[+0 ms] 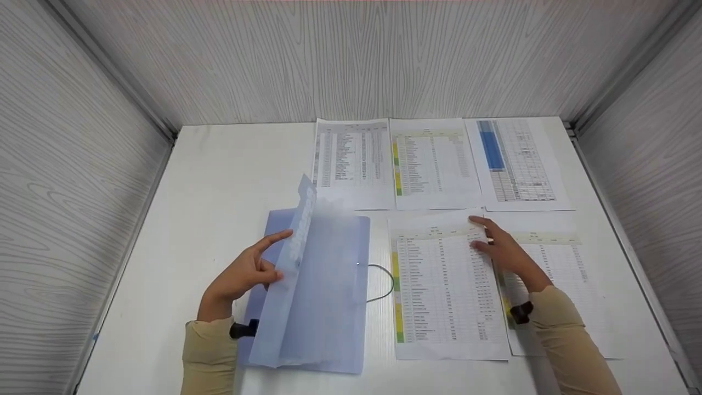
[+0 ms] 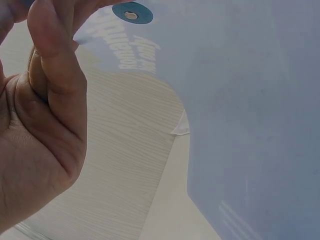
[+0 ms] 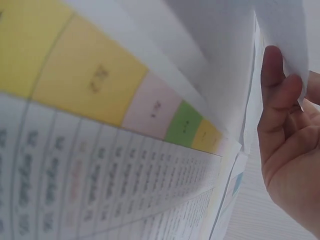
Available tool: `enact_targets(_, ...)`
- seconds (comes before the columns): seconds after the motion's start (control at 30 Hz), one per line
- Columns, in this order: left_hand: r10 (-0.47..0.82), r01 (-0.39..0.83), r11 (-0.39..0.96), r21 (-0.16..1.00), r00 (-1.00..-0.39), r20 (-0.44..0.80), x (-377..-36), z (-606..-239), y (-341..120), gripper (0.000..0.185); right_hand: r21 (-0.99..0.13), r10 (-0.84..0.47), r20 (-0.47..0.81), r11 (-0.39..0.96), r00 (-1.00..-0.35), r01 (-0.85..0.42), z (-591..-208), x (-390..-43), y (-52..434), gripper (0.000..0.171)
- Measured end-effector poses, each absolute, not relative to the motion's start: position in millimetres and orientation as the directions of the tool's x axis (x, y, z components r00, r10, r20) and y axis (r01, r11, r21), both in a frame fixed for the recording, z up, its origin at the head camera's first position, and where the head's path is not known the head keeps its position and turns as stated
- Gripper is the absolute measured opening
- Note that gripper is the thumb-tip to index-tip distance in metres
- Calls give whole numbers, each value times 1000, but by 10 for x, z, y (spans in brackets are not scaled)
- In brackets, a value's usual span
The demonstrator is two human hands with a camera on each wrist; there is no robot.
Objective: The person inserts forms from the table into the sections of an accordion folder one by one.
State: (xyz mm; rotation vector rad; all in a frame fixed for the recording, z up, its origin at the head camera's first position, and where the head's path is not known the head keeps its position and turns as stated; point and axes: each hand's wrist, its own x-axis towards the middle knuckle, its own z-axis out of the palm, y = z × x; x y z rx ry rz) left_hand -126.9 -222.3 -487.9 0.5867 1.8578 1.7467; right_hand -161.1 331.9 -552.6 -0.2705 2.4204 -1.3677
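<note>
White table (image 1: pixel 219 164), wood-grain walls (image 1: pixel 82 164), left hand (image 1: pixel 244 274) pinching folder flap (image 1: pixel 299 219), right hand (image 1: pixel 502 247) gripping sheet (image 1: pixel 439 285)

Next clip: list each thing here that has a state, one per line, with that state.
Blue folder: lying on the table, front flap lifted open.
Folder flap: held up in the left hand's grip.
Elastic cord: unhooked, lying loose beside the folder.
Near sheet: flat on the table, its far right edge being lifted.
Three far sheets: flat, side by side, untouched.
Left hand: pinching the flap.
Right hand: fingers at the near sheet's edge.
</note>
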Motion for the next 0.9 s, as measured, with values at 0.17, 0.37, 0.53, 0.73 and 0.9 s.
enact_targets(0.17,628,-42,80,996,-774,-83,-1259,-4883,-2225,78,-903,-352,-212,428,-912,45,-5490,-1584,3346,66)
enact_targets(0.37,613,-35,107,994,-784,-94,-1248,-4892,-2215,78,-932,-344,-204,355,-917,74,-5410,-1560,3361,67)
enact_targets(0.53,613,-37,112,993,-784,-98,-1247,-4899,-2207,78,-922,-301,-180,384,-937,54,-5280,-1536,3343,66)
enact_targets(0.73,621,-43,109,993,-777,-102,-1260,-4887,-2202,79,-939,-250,-140,341,-958,48,-5061,-1509,3318,66)
enact_targets(0.9,624,-28,113,993,-776,-93,-1268,-4872,-2203,79,-948,-209,-98,316,-973,28,-4885,-1511,3292,65)
